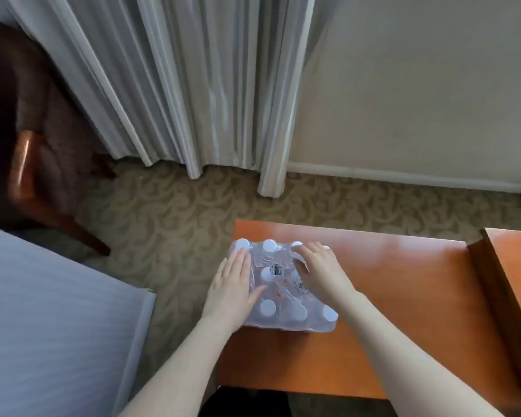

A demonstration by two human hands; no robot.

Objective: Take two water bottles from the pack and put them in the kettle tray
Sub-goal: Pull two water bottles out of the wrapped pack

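The pack of water bottles [283, 288], sealed in clear plastic wrap with white caps showing through, sits upright on the orange wooden table [388, 296] at its left end. Both bare hands rest on top of the pack. The left hand [233, 285] lies flat over the pack's left side, its fingers [241, 260] extended and close together, tips just beside the far-left cap; the thumb angles inward across the wrap. The right hand [319, 270] covers the far-right portion, fingers bent and loosely spread, pressing on the wrap. Neither hand encloses a bottle. The barcode label [276, 269] lies between the two hands. A raised wooden ledge [494, 296] stands well apart to the right of the right hand.
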